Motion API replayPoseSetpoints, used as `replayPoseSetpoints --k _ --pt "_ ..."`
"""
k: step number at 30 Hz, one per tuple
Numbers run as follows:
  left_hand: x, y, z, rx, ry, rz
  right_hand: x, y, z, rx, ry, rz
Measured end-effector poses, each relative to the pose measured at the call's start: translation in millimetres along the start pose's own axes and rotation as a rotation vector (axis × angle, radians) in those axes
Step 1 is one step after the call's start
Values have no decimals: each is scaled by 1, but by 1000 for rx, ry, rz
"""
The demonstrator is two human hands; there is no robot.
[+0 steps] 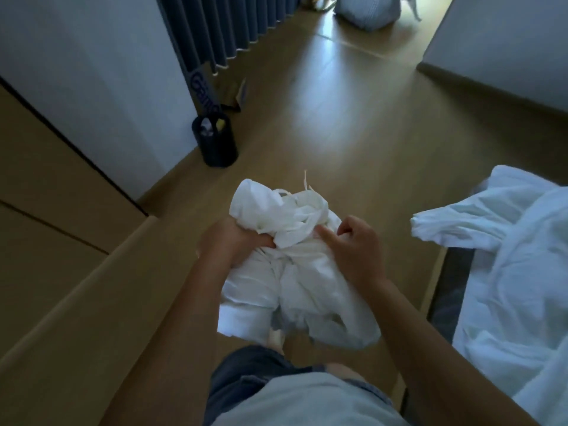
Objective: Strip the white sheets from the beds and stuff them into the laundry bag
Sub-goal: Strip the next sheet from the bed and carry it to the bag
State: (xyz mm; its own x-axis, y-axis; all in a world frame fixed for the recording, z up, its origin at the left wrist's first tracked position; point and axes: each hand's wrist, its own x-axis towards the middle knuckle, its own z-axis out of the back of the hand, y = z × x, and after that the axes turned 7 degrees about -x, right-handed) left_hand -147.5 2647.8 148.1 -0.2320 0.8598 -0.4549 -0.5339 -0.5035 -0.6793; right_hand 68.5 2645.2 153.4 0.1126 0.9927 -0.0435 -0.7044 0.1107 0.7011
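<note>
The bundled white sheet [295,272] is held in front of the person's body, above the wood floor [338,118] and clear of it.

- Left grip [233,241]: fingers curled into the left side of the bundle, clamping a fold.
- Right grip [353,247]: fingers curled, thumb extended, pinching fabric at the top right of the bundle.

Loose white bedding [516,272] lies on the bed at right. A black wastebasket [215,142] stands against the left wall, below the dark curtain [233,23]. A pale, full sack [368,10] sits on the floor at the far end.

Wooden floor [353,124] under black bin [215,142], pale bag [365,10] — bed [447,290] under rumpled white sheet [516,272]
</note>
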Motion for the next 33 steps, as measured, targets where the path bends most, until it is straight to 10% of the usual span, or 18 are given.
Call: replayPoseSetpoints --k 10,33 --pt "203 -166 -43 16 151 -8 226 -28 33 -34 -250 -138" --pt "675 -552 -118 -22 113 9 845 -70 116 -23 -227 -125"
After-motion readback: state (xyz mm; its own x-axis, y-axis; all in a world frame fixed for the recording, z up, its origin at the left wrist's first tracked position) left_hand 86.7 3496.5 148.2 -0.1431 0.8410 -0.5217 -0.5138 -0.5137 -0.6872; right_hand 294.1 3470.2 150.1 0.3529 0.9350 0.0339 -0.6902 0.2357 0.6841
